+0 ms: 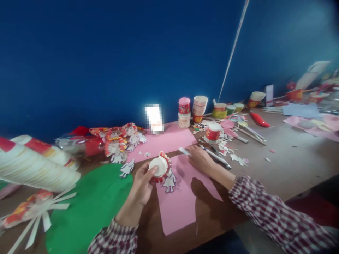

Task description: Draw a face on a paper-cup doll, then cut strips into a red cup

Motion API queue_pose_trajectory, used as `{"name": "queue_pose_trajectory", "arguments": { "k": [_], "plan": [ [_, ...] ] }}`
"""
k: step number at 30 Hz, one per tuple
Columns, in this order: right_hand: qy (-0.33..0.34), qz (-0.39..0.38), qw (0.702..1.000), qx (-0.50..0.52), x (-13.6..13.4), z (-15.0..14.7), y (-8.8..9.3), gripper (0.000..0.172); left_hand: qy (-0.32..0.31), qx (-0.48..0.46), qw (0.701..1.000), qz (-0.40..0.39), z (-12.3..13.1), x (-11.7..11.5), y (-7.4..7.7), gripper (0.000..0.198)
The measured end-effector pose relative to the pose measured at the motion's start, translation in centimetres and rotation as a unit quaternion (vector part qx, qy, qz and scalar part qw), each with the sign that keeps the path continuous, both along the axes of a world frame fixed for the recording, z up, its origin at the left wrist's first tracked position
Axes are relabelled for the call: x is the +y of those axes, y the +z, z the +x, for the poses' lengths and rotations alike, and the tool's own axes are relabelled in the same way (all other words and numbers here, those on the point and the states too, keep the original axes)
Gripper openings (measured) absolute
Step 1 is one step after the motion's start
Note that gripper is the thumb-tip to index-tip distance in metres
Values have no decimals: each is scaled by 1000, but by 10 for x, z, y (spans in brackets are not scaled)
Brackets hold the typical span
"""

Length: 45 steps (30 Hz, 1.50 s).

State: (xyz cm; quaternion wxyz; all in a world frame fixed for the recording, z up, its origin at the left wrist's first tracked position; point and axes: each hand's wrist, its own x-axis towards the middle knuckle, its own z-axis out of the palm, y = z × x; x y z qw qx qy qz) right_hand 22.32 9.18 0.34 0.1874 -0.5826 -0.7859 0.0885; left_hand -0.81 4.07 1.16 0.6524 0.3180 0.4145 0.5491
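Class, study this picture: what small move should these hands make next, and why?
Perhaps bring the slim pale item in the right hand over to the red-fringed disc: the left hand already grips the disc, and the item is close by.

A round white disc [160, 168], red-fringed, adjoins a cutout figure [169, 183] over pink paper [180, 213].

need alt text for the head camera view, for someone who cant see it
The person's left hand holds a red-rimmed white paper disc over pink paper, while the right hand holds a slim white item. Green paper, stacked cups and paper scraps lie around them on a table before a blue wall.
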Motion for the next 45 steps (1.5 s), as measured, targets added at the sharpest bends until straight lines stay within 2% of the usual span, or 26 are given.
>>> {"name": "queue_pose_trajectory", "arguments": {
  "k": [3,7,10,14,17,20,23,28,30,31,32,33,34,35,37,38,41,45],
  "plan": [
    [18,-7,999,30,-6,2,4,21,28,-28,999,8,-3,3,2,29],
    [70,-31,995,64,-21,-6,11,26,53,-64,997,1,-9,7,4,26],
    [111,-47,990,76,-30,-15,14,23,82,-75,994,1,-13,10,6,26],
    [167,-123,972,109,-33,-19,17,18,87,-61,994,0,-19,14,6,26],
    [149,-145,967,146,-28,-18,20,13,82,-11,996,15,-24,17,4,29],
    [124,-107,972,170,-24,-19,21,14,97,101,990,30,-28,21,-2,35],
    [127,-66,966,214,-19,-24,19,17,97,234,966,47,-31,26,-12,39],
    [89,-67,953,283,-12,-35,12,15,112,332,932,91,-36,32,-25,35],
    [85,-64,953,284,-11,-38,9,18,133,410,893,129,-34,28,-22,37],
    [84,-61,953,283,-11,-40,9,20,150,481,847,168,-31,24,-19,39],
    [83,-57,954,281,-11,-42,8,21,177,558,783,210,-27,19,-15,41],
    [80,-51,956,278,-12,-43,8,21,187,607,731,249,-22,13,-11,39],
    [76,-45,957,275,-13,-45,8,20,166,635,697,288,-17,6,-8,33],
    [73,-40,959,270,-14,-46,7,19,117,654,676,321,-11,-1,-6,26],
    [74,-37,965,248,-16,-48,5,16,-15,682,637,360,-1,-15,-5,17],
    [78,-37,969,232,-17,-50,3,16,-50,691,618,372,3,-20,-7,18],
    [90,-30,981,167,-17,-52,-3,15,-109,709,587,376,10,-27,-14,18],
    [103,-33,987,115,-16,-53,-10,18,-139,714,585,358,9,-26,-21,16]
  ]
}}
